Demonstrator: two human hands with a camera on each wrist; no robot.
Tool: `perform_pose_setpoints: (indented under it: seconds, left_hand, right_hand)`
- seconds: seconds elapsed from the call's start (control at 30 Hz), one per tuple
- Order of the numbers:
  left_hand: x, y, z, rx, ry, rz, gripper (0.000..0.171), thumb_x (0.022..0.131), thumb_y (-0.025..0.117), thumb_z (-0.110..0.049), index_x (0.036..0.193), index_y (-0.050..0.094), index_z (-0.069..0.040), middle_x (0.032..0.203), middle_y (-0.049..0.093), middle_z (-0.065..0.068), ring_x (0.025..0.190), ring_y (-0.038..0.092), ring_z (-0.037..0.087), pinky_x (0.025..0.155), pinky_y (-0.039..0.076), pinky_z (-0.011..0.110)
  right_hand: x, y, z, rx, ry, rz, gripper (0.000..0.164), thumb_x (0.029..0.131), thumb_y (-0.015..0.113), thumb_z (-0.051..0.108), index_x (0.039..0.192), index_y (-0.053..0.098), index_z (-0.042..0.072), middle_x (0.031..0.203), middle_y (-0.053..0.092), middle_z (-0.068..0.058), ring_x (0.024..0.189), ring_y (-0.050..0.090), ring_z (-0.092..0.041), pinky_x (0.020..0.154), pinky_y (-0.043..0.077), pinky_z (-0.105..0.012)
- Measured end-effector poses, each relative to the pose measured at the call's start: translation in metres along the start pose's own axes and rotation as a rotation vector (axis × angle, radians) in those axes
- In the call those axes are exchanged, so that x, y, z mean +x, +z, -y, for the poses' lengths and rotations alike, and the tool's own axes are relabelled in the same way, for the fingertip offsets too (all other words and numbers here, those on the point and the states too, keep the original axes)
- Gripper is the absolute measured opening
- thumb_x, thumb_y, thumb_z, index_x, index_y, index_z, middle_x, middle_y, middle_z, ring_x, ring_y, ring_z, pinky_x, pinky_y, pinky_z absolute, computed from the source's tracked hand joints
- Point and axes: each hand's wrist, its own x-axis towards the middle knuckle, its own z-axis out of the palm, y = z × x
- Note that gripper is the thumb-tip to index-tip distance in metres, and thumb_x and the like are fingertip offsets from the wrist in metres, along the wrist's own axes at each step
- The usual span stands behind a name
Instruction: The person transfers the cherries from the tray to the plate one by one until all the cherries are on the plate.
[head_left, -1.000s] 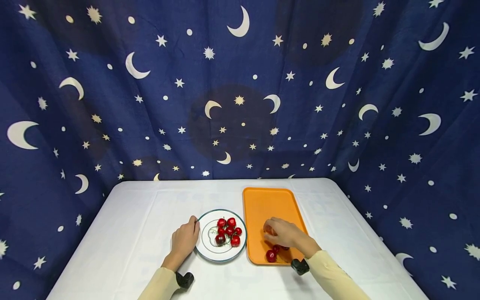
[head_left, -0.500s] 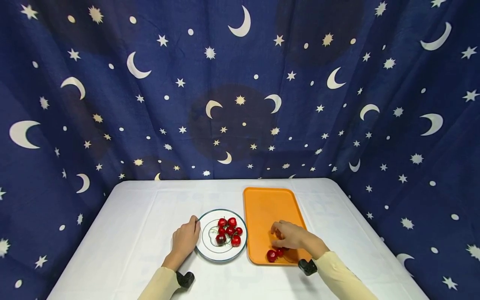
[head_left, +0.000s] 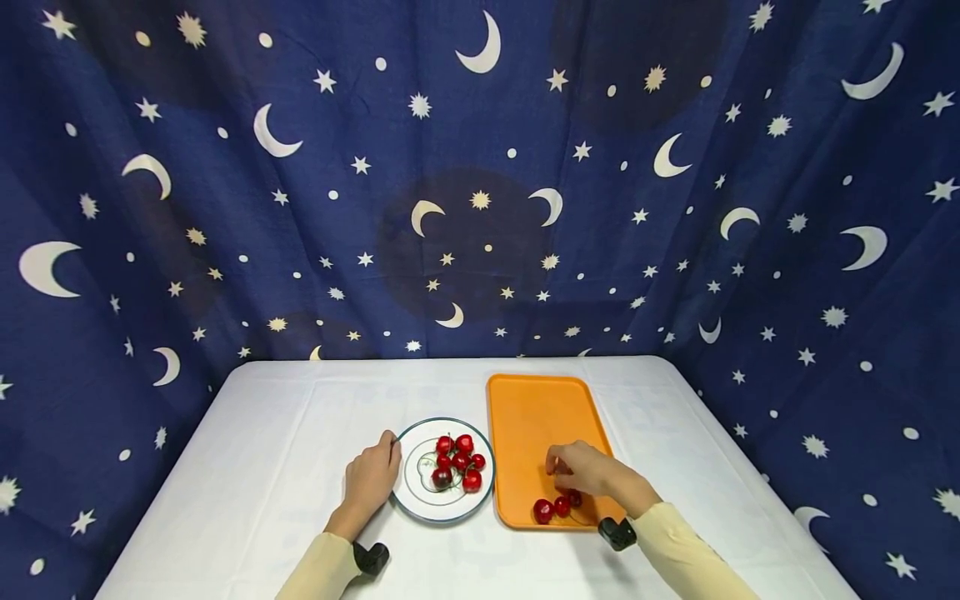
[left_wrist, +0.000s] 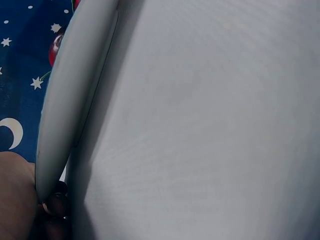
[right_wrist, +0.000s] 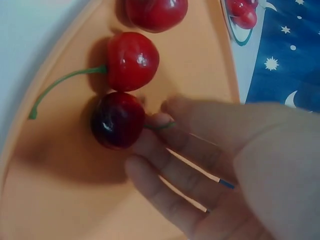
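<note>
Near the close edge of the orange tray (head_left: 528,404), three cherries sit in a row: a dark cherry (right_wrist: 117,120), a bright red cherry (right_wrist: 134,61) it seems to touch, and a third cherry (right_wrist: 157,12) beyond. Right hand (head_left: 585,468) is at the dark one, fingers loosely bent, thumb and index by its short stem (right_wrist: 160,126), not closed on the fruit. Left hand (head_left: 369,479) grips the white plate (head_left: 442,514) by its left rim, fingers tucked under the edge. Plate is on the white table (head_left: 337,392) just beside the tray, with a cluster of cherries (head_left: 460,461) on it. Step in hand, my read: getting hold of the dark cherry. Best with thumb and index pads, on the stem close to the fruit or lightly on both flanks; skin looks smooth and glossy, so a one-sided poke could roll it. Draw it away from the bright neighbour, not into it. Probably soft, so squeeze gently. Left grip best light and level, so the plate doesn't tip and its load doesn't roll.
</note>
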Motion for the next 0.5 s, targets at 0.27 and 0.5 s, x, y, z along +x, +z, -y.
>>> perform_pose_setpoints:
  seconds: [0.27,0.5]
  left_hand:
    - [0.0005,-0.0013,-0.0001,0.004,0.013,-0.008,0.018,0.105,0.054,-0.022,0.106,0.064,-0.008,0.075,0.071,0.009,0.060,0.063,0.022,0.054,0.045,0.038]
    - [-0.0002,0.0006,-0.0002,-0.002,0.002,-0.004,0.017,0.105,0.054,-0.023,0.104,0.064,-0.009,0.075,0.071,0.009,0.061,0.064,0.023,0.054,0.044,0.038]
  right_hand:
    - [0.0035,-0.0028,-0.0066,-0.048,-0.102,-0.088,0.008,0.093,0.069,-0.002,0.093,0.069,0.006,0.082,0.070,-0.004,0.071,0.053,-0.004,0.067,0.049,-0.022]
    - [0.0090,-0.0084,-0.0046,-0.138,-0.043,-0.240,0.010,0.091,0.073,0.004,0.089,0.072,0.013,0.079,0.069,0.006,0.070,0.054,-0.002,0.067,0.049,-0.023]
